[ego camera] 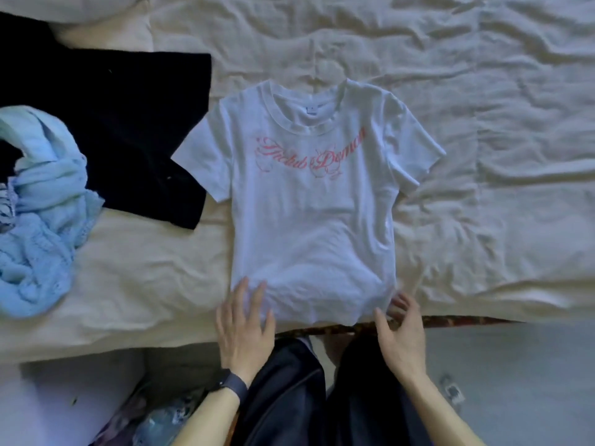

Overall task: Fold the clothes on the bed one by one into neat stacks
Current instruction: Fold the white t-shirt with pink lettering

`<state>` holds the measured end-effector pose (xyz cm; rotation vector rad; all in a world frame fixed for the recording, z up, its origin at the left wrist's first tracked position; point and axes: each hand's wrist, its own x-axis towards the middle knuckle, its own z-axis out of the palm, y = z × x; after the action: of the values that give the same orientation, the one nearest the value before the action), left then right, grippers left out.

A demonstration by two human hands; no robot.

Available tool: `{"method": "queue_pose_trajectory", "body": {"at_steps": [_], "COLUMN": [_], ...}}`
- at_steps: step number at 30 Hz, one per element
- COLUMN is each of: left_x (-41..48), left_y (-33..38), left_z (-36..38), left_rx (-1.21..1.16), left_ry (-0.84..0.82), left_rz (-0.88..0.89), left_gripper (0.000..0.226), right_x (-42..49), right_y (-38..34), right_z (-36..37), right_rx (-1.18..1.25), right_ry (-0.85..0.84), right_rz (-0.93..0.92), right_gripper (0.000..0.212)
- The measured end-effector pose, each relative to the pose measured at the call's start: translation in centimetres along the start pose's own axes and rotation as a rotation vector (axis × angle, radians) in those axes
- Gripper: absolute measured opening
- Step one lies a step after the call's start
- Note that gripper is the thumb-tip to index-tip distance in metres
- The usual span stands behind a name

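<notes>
A white T-shirt (314, 214) with pink script lettering lies spread flat, face up, in the middle of the bed, collar away from me and both short sleeves out. My left hand (246, 320) rests flat on the shirt's lower left hem, fingers apart. At the lower right corner of the hem hovers my right hand (401, 329), fingers spread and fingertips touching the fabric edge. Neither hand grips anything.
A black garment (128, 130) lies flat to the left, its edge under the shirt's left sleeve. A crumpled light blue knit garment (42, 214) sits at the far left. The wrinkled cream sheet (483, 156) covers the bed, whose near edge (450, 318) runs by my legs.
</notes>
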<state>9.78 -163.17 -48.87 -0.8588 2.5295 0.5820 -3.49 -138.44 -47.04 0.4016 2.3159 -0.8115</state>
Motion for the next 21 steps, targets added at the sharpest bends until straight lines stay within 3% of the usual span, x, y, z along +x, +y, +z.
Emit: {"method": "queue_pose_trajectory", "body": {"at_steps": [3,5,7,9,11,16,21], "left_x": [0.0,1.6,2.8,3.0,2.3,-0.8,-3.4], "left_y": [-0.6,-0.5,-0.5,-1.1,-2.1,-3.3,-2.9], "left_z": [-1.1,-2.0,-2.6,-2.8,-2.6,-2.3,-0.4], "left_rx": [-0.351,-0.633,-0.823,-0.772,-0.713,-0.794,-0.649], "left_ry": [0.126,0.124,0.039,-0.121,-0.211,-0.131,-0.162], "left_rz": [-0.282,-0.461,-0.607,-0.592,-0.538,-0.469,-0.48], "left_gripper": [0.052,0.047,0.033,0.027,0.038,0.061,0.059], "right_x": [0.7,1.8,2.3,2.0,1.2,-1.0,-1.2], "right_y": [-0.6,-0.6,0.4,1.7,2.5,3.0,6.0], "right_z": [-0.5,-0.5,-0.5,-0.8,-1.4,-2.7,-2.0], "right_rx": [0.085,0.148,0.152,0.12,0.159,0.197,-0.011], "right_ry": [-0.088,-0.153,-0.172,-0.151,-0.071,0.088,-0.085], "right_rz": [0.145,0.212,0.189,0.149,0.123,0.024,0.095], "right_gripper": [0.046,0.03,0.028,0.028,0.02,0.015,0.016]}}
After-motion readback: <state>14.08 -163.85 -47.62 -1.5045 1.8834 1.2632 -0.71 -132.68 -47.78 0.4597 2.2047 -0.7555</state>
